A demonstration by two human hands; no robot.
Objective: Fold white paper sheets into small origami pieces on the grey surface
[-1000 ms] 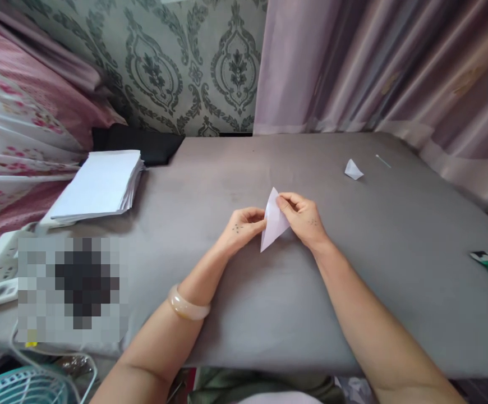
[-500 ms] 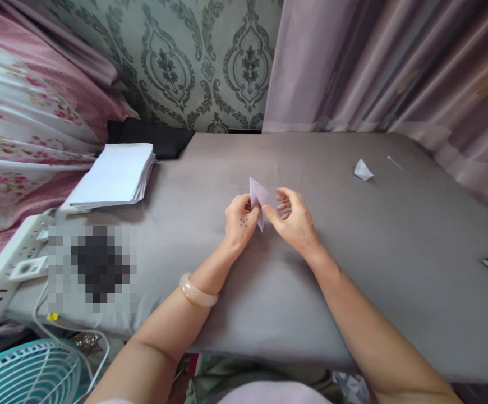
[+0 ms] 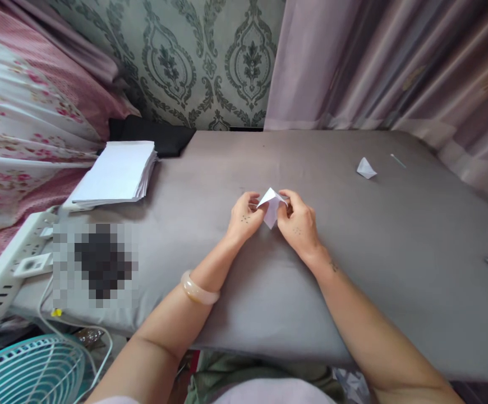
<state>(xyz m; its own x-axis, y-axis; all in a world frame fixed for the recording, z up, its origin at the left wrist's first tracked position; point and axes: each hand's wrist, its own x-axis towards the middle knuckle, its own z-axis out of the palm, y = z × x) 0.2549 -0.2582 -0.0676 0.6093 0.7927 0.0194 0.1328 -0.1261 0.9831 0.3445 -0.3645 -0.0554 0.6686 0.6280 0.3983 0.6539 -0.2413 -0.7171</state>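
Observation:
A small piece of folded paper (image 3: 271, 209), white and diamond-like with a peak at the top, is held above the middle of the grey-covered surface. My left hand (image 3: 246, 216) pinches its left side, thumb in front. On the right side my right hand (image 3: 298, 221) grips it too, thumb near the centre fold and fingers behind. The paper's back and most of my fingertips are hidden. A pale bangle (image 3: 199, 290) circles my left forearm.
A stack of white paper (image 3: 115, 171) lies at the left by a black item (image 3: 149, 134). Another folded paper piece (image 3: 366, 168) and a thin stick (image 3: 398, 160) rest at the far right. A power strip (image 3: 6, 275) and a turquoise fan (image 3: 29, 373) are at the left edge.
My right hand has closed onto the paper's right side. The paper has turned from edge-on to facing me, its sides now spread between both hands.

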